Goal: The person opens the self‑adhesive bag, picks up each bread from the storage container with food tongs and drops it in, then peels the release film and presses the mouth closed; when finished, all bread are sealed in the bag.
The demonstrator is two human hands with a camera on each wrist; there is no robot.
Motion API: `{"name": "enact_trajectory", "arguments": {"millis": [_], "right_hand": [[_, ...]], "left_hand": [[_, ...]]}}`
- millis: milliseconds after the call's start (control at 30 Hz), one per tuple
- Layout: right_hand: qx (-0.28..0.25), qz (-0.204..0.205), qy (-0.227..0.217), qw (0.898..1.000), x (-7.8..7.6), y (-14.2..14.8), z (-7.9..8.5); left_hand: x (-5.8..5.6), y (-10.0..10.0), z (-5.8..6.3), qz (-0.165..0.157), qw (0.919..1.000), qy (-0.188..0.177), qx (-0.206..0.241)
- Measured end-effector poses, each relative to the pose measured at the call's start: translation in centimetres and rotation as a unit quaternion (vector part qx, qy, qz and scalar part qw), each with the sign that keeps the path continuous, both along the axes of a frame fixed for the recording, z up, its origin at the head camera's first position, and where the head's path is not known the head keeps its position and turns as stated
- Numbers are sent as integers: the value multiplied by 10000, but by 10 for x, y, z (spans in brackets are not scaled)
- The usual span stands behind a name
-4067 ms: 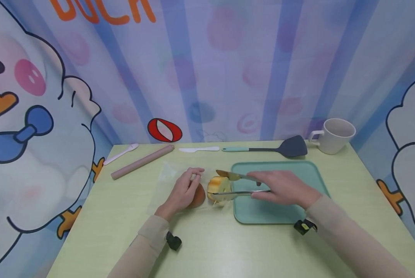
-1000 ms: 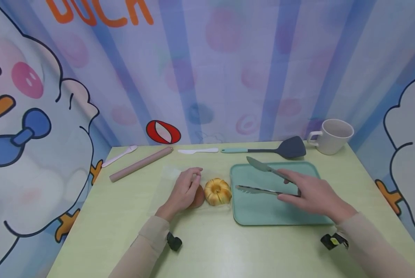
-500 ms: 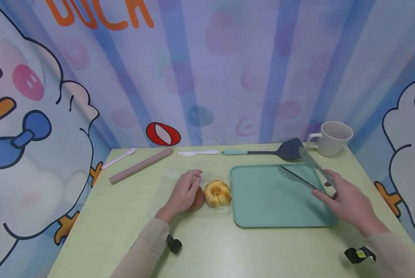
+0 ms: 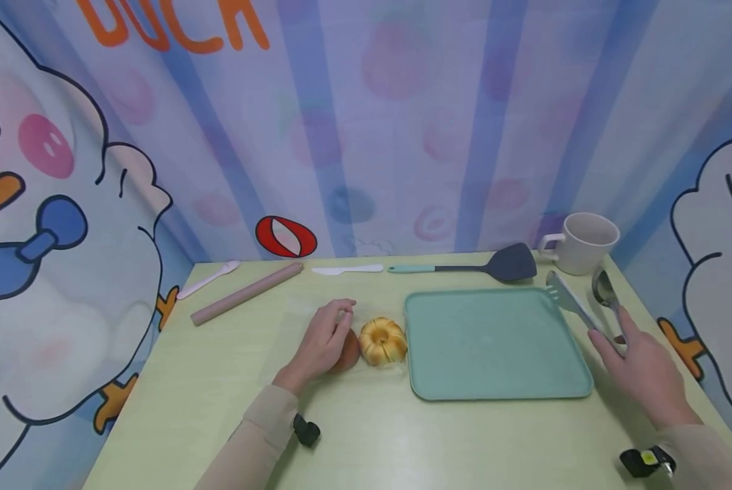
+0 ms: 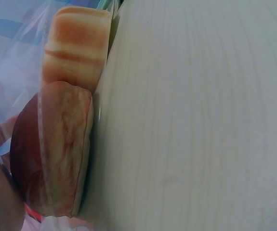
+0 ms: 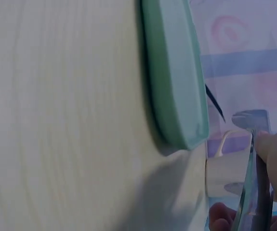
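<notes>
With bent fingers and thumb, my left hand point(image 4: 321, 340) holds a clear plastic bag point(image 4: 287, 327) over a brown bun point(image 4: 350, 352), partly hidden beneath the hand. Right beside that bun, a golden, grooved pumpkin-shaped bread point(image 4: 383, 341) lies on the film. Through the bag's film, the left wrist view shows the brown bun point(image 5: 63, 149) and the golden bread point(image 5: 78, 43) touching end to end. My right hand point(image 4: 644, 374) grips metal food tongs point(image 4: 574, 303) to the right of the green tray point(image 4: 494, 344); the tong arms are spread with nothing between them.
Along the back edge lie a pink spoon-like utensil point(image 4: 209, 280), a mauve rolling pin point(image 4: 247, 294), a white plastic knife point(image 4: 347, 269) and a dark spatula point(image 4: 513, 263). A white mug point(image 4: 586, 243) stands at the back right corner, close beyond the tongs.
The tongs were around the golden bread at first; they now stand apart from it, carried right across the tray to beyond its right edge. My left hand has stayed in place.
</notes>
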State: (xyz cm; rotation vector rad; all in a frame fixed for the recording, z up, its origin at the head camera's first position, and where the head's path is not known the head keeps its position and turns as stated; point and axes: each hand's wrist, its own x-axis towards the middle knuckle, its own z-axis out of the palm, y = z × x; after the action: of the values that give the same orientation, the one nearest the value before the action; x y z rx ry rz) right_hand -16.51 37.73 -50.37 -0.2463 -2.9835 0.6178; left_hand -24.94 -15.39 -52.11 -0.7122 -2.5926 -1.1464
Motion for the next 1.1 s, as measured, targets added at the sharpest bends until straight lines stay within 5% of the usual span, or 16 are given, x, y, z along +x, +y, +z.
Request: {"name": "enact_trajectory", "arguments": {"millis": [633,1100], "right_hand": [[-87,-813,-1037,9912,3,13,-16],[16,-1054,-956,9898,1,8,-9]], "left_hand": [[6,-4,-5,81,9999,-125,-37],[1,-5,1,74,10000,-32,15]]}}
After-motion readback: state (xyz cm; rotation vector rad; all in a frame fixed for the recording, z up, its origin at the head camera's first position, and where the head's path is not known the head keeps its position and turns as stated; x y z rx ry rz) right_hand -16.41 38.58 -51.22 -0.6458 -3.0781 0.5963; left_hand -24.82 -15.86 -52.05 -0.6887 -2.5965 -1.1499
